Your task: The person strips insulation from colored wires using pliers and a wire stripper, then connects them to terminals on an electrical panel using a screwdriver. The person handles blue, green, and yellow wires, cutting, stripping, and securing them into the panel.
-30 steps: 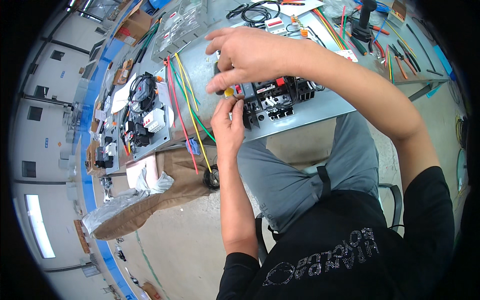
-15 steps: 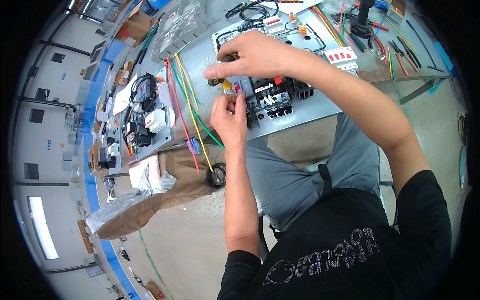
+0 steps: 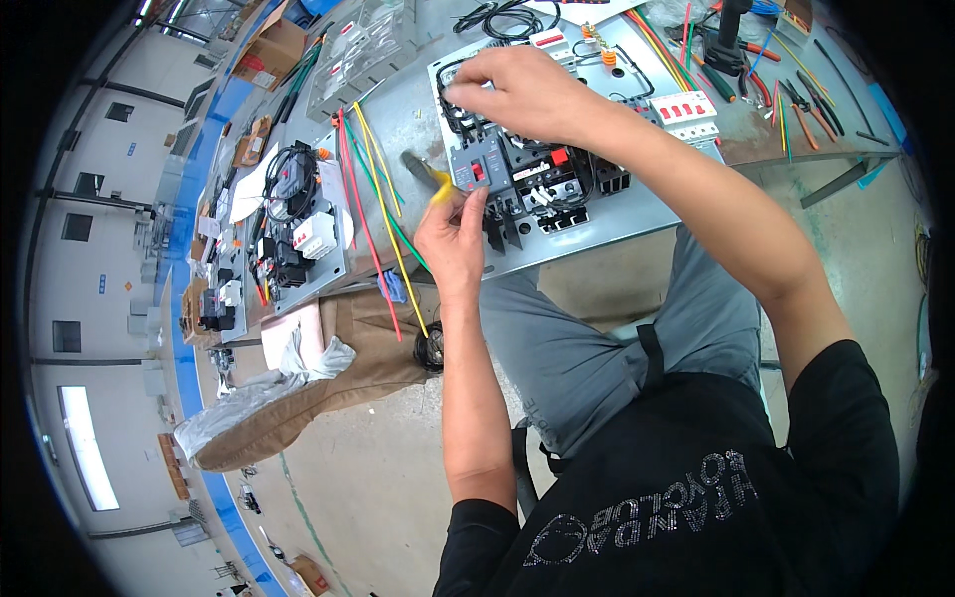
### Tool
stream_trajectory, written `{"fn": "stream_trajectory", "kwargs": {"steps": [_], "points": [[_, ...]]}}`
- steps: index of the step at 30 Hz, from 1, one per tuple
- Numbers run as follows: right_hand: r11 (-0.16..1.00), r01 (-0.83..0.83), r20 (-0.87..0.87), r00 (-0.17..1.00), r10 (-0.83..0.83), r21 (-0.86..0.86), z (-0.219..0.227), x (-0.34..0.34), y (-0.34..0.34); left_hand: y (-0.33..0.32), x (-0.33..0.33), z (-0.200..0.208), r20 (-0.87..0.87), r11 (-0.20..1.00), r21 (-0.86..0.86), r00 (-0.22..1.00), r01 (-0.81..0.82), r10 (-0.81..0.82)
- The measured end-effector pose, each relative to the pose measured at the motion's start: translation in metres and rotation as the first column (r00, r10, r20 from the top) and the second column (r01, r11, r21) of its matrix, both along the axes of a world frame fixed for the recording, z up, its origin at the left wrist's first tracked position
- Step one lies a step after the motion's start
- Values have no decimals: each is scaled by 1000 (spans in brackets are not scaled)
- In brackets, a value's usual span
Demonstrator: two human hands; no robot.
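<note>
My left hand [image 3: 453, 239] is closed at the near left corner of a metal mounting plate [image 3: 577, 232]. A screwdriver [image 3: 426, 173] with a dark and yellow handle tilts up and leftward out of its grip; the tip is hidden by my fingers. Right beside my thumb sits a grey moulded-case circuit breaker [image 3: 479, 167] with a red toggle. My right hand [image 3: 527, 95] is over the plate's far left part, above black wiring, with fingers bent together. What they pinch, if anything, is hidden. Right of the breaker are black contactors [image 3: 550, 189] with a red button.
Red, yellow and green wires [image 3: 376, 214] lie left of the plate and hang past the table edge. A second wired panel [image 3: 298, 224] lies farther left. White breakers with red switches [image 3: 684, 111] stand at right, near pliers [image 3: 808, 109] and a black power tool [image 3: 726, 45].
My right hand has left the screwdriver handle and moved up and right over the wiring. The screwdriver now leans leftward in my left hand, which has stayed nearly in place.
</note>
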State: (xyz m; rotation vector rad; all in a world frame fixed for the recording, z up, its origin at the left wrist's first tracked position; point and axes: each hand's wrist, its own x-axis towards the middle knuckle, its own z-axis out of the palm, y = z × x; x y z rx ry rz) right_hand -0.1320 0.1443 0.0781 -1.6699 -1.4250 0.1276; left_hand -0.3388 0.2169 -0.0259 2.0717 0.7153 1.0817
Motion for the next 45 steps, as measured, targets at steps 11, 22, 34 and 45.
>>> {"fn": "stream_trajectory", "kwargs": {"steps": [11, 22, 34, 45], "points": [[994, -40, 96, 995, 30, 97, -21, -20, -14, -5, 15, -10, 26, 986, 55, 987, -158, 157], [958, 33, 109, 992, -67, 286, -35, -10, -22, -6, 4, 0, 2, 999, -25, 1000, 28, -28], [972, -104, 244, 969, 51, 213, -45, -28, -37, -14, 14, 3, 20, 998, -47, 999, -36, 37], [963, -147, 313, 947, 71, 226, -49, -30, -38, 0, 0, -5, -65, 992, -124, 998, -1, -8]]}}
